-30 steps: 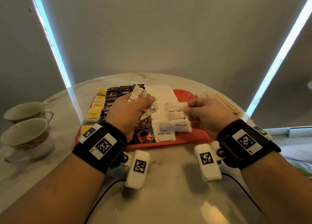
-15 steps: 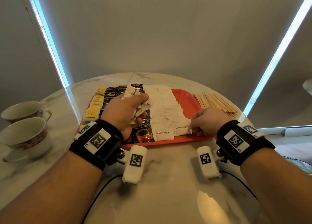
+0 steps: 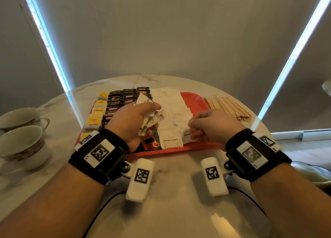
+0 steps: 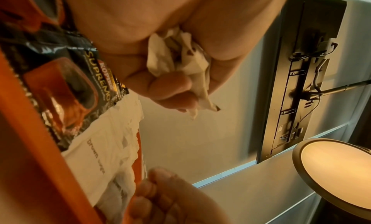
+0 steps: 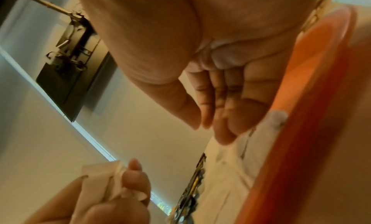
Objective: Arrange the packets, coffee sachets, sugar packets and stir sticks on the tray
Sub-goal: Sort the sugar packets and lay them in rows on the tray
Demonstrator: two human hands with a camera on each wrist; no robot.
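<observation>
Sugar packets [image 3: 170, 112] lay in overlapping white rows down the middle of the red tray [image 3: 194, 99], the nearest one reading "brown sugar". Beside them to the left ran the dark coffee sachets [image 3: 121, 101], and past those a column of yellow packets [image 3: 94, 120] along the tray's left edge. The stir sticks [image 3: 229, 106] were not yet on the tray; they lay in a loose heap on the desk [image 3: 170, 193] just off its right rim.

The left hand [image 3: 133, 123] hovered over the sachets with its grip closed round a crumpled bunch of spare sugar packets [image 4: 180, 65]. The right hand [image 3: 213, 125] sat low at the tray's near right corner, fingers [image 5: 222, 113] curled loosely over the last packet of the second sugar row; whether it pinched that packet could not be told from any view.

The step in hand looked like filling out the sugar rows. The next move probably called for drawing one packet from the left hand's bunch and laying it flat in line. Two cups [image 3: 19, 141] stood at the far left.
</observation>
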